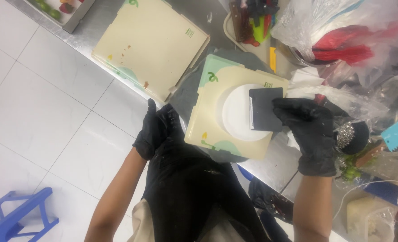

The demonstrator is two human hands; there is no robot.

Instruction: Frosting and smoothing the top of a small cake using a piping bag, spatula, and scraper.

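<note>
The square cream cake board [208,130] bears pale green wavy patches and small orange and green marks at its corners. On it sits a round white cake [238,114], and over that a flat black rectangular scraper [265,109] with a white smear along its edge. Both hands, the left hand [156,130] and the right hand [308,130], wear black gloves. Beyond the board lies a second cream board [152,42], green-edged with reddish specks.

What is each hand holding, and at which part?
The right hand holds a dark flat scraper by its right edge, over the white cake. The left hand holds nothing.
</note>
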